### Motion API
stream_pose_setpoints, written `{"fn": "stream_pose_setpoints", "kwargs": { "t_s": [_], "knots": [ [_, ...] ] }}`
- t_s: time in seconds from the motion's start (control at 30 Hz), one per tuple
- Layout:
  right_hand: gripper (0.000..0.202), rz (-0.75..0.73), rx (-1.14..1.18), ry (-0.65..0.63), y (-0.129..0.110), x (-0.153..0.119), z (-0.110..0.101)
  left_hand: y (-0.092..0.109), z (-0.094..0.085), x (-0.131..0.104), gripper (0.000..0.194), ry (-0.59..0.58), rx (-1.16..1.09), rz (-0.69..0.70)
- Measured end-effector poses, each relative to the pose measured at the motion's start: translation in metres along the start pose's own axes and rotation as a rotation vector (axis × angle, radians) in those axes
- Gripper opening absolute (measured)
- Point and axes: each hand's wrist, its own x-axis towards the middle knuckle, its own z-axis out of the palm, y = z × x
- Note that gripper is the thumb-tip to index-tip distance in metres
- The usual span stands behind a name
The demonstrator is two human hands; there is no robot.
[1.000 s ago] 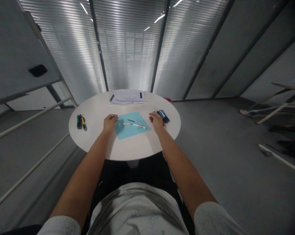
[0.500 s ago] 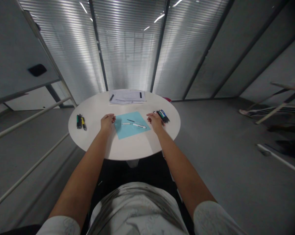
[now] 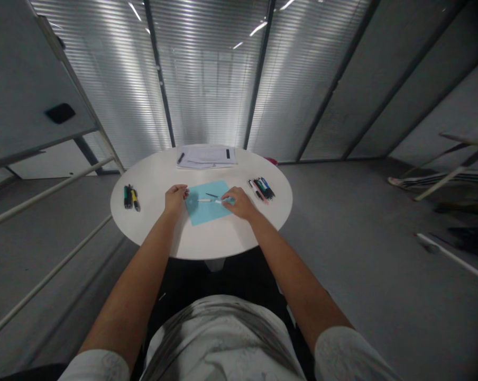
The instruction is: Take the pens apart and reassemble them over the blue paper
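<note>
My right hand is over the right part of a light blue sheet, its fingers closed on a white pen barrel that is mostly hidden beneath them. Just left of those fingertips lie a slim white pen piece and, a little farther back, a thin dark refill-like stick. My left hand stays at the left edge of the sheet with its fingers curled together. Whether anything small is between them is too hard to see.
Several pens lie side by side at the right of the round white table. Green, black and yellow markers lie at the left. A stack of papers sits at the back. A whiteboard frame stands left of the table.
My right hand has moved left from beside the pens onto the blue sheet and closed over the white pen barrel. My left hand has barely moved.
</note>
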Motion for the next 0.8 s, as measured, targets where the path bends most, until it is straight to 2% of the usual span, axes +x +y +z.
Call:
{"fn": "stream_pose_setpoints", "kwargs": {
  "t_s": [0.13, 0.53, 0.6, 0.8],
  "knots": [
    [0.024, -0.028, -0.127, -0.096, -0.005, -0.001, 0.002, 0.0, 0.002, -0.002, 0.014, 0.005, 0.026, 0.007],
    [0.019, 0.037, -0.053, -0.063, 0.003, 0.002, 0.006, 0.0, 0.002, -0.003, 0.011, -0.013, 0.082, 0.027],
    [0.019, 0.076, -0.007, -0.016, 0.005, 0.003, 0.006, 0.0, 0.002, -0.003, 0.012, -0.014, 0.089, 0.035],
    [0.022, 0.255, 0.135, 0.26, 0.022, 0.009, 0.013, 0.0, 0.001, -0.003, 0.012, -0.012, 0.1, 0.033]
  ]
}}
